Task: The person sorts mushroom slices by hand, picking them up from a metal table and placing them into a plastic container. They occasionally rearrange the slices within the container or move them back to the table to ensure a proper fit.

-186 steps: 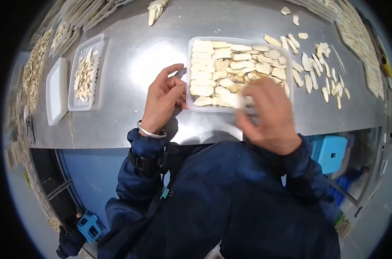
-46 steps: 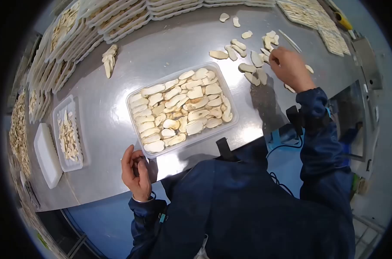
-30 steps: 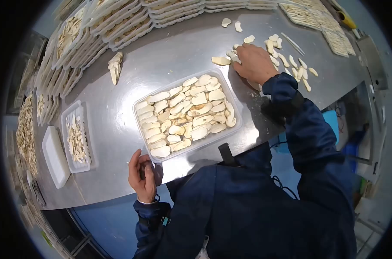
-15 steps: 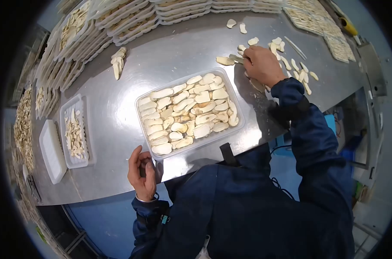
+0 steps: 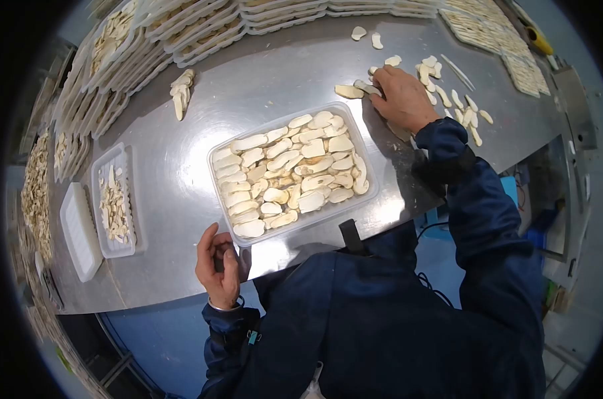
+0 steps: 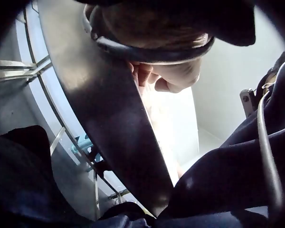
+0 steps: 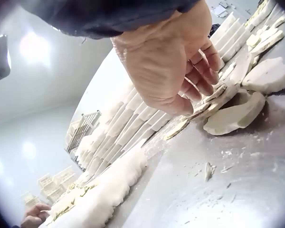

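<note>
A clear plastic tray [image 5: 295, 227] filled with rows of pale slices lies on the metal table in front of the body. The right hand [image 5: 406, 100] is beyond its right side, over a loose group of slices; in the right wrist view the right hand [image 7: 173, 66] has its thumb and fingertips on a slice [image 7: 212, 98], pinching it. Beside the tray's near left corner, the left hand [image 5: 218, 266] rests with loosely curled fingers and holds nothing. The left wrist view shows part of the left hand [image 6: 173, 77] at the table edge.
Stacked trays [image 5: 202, 33] line the far edge. A small tray of slivers [image 5: 116, 247] and a white tray [image 5: 82, 233] lie at left. A clump of slices [image 5: 181, 93] sits at far left; more loose slices [image 5: 472, 118] and a white stick [image 5: 458, 72] lie at right.
The right hand has moved from the far right slices to the nearer group beside the tray, shifting only slightly in the last half second. The left hand stays beside the tray.
</note>
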Action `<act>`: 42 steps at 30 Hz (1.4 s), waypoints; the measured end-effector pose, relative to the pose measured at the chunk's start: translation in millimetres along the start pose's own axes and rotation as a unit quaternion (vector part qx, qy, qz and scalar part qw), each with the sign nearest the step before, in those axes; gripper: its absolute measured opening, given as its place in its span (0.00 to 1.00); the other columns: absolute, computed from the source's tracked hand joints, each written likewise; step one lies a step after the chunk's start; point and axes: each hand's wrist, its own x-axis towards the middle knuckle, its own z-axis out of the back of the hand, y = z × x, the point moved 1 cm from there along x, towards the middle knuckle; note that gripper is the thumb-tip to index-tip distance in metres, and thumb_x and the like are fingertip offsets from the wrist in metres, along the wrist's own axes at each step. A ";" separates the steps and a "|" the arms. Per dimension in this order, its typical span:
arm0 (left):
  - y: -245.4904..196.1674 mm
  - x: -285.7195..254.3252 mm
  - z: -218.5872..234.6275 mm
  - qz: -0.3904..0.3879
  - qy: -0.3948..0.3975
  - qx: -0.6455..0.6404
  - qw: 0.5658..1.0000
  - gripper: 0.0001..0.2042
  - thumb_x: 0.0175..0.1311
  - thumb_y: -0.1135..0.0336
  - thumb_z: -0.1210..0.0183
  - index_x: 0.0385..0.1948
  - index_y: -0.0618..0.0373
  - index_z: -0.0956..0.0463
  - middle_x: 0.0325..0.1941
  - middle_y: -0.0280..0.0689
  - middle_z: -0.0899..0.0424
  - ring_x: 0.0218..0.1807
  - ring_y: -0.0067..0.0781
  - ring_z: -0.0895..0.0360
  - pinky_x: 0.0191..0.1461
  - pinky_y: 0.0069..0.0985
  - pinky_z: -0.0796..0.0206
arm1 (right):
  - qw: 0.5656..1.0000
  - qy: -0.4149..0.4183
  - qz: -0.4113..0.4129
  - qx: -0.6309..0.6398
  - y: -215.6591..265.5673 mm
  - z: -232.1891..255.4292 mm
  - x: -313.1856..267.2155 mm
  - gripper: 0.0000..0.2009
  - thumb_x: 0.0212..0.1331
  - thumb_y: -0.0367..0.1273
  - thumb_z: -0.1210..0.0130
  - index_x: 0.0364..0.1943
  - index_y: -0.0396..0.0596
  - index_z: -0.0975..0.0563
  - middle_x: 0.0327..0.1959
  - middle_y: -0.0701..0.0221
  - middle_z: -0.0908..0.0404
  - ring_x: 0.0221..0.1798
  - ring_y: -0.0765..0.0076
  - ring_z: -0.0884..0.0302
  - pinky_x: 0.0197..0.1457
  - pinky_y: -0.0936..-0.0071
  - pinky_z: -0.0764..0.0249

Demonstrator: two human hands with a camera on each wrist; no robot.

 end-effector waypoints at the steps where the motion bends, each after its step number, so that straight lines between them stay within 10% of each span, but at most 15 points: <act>1: -0.9 0.4 -0.4 0.000 -0.002 -0.001 1.000 0.22 0.65 0.76 0.52 0.62 0.65 0.36 0.42 0.38 0.22 0.39 0.20 0.30 0.47 0.17 0.37 | 1.000 0.002 -0.002 -0.014 0.3 -1.2 1.2 0.14 0.53 0.33 0.45 0.41 0.39 0.24 0.37 0.57 0.22 0.45 0.49 0.24 0.51 0.59 0.28; 35: -2.4 2.8 1.3 -0.010 0.004 0.007 1.000 0.23 0.62 0.79 0.50 0.61 0.64 0.35 0.41 0.37 0.21 0.37 0.19 0.30 0.44 0.16 0.38 | 0.996 0.084 -0.035 -0.010 1.0 10.0 17.5 0.15 0.44 0.39 0.40 0.28 0.39 0.24 0.33 0.55 0.22 0.39 0.47 0.23 0.43 0.58 0.28; 42: 2.1 4.7 -1.7 -0.021 -0.022 -0.016 0.999 0.24 0.56 0.80 0.49 0.58 0.66 0.32 0.38 0.37 0.20 0.29 0.16 0.33 0.34 0.14 0.38 | 0.955 -0.060 0.271 0.105 108.6 32.6 11.2 0.11 0.46 0.31 0.43 0.30 0.42 0.33 0.29 0.62 0.32 0.34 0.52 0.31 0.39 0.60 0.36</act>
